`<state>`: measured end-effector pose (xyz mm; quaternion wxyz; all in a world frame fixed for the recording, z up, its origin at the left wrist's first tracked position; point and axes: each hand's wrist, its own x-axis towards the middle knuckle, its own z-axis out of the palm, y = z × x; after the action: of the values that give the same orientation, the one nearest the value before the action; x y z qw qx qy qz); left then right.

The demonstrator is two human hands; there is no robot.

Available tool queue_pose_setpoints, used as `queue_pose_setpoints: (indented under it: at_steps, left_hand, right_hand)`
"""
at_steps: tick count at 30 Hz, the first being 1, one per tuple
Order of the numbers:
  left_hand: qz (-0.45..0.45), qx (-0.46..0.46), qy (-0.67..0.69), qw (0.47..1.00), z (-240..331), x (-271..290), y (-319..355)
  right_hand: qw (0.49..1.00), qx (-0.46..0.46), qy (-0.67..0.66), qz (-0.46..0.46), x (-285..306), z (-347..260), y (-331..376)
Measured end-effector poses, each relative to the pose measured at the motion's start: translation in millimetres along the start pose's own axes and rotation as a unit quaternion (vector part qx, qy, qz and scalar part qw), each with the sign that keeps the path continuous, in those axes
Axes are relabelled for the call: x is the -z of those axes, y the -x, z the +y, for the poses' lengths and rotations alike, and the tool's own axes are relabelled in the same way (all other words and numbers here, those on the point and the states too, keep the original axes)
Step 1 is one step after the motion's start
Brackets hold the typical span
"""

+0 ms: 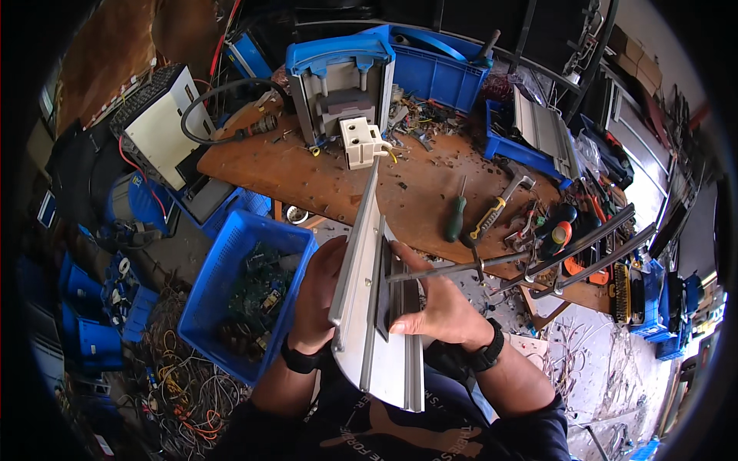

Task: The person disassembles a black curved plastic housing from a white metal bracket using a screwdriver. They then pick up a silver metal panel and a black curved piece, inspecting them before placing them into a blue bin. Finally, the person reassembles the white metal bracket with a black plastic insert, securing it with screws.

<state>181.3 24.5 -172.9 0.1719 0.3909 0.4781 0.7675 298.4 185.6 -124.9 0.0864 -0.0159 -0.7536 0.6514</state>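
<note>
Both of my hands hold a long silvery metal profile (388, 376), tilted with its far end pointing up the bench. My left hand (319, 292) wraps its left side, the fingers mostly hidden behind it. On the right side my right hand (442, 307) grips it, thumb pressed near a dark flat strip (382, 303) along the inside. A thin grey rod (469, 266) crosses in front of my right fingers; I cannot tell whether they hold it. Just past the profile's far tip sits a cream block with two round holes (358, 142).
A blue-topped metal frame (338, 58) stands on the littered wooden bench (307, 184). Right of it lie a green-handled screwdriver (457, 215), a yellow-handled tool (492, 215) and racked hand tools. A blue crate of circuit boards (204, 307) stands at left, near tangled cables (184, 392).
</note>
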Motion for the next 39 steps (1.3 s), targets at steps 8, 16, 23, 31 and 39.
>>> queue_pose_setpoints:
  at_steps: [8,16,23,31,39]
  left_hand:
    - [0.001,0.023,0.102,0.995,1,-6,-4]
    - [-0.012,-0.025,0.049,0.998,-8,-3,-4]
    - [0.04,0.152,0.16,0.975,-33,9,10]
    - [0.05,0.155,0.208,0.964,-35,13,16]
    - [0.066,0.148,0.251,0.954,-41,27,22]
  right_hand:
    - [0.998,0.049,-0.03,0.02,2,14,-1]
    - [0.998,0.039,0.018,0.036,-1,6,6]
    - [0.988,0.072,0.044,0.128,-3,5,18]
    - [0.966,0.167,0.116,0.161,-10,-14,24]
    - [0.919,0.243,0.235,0.203,-26,-28,23]
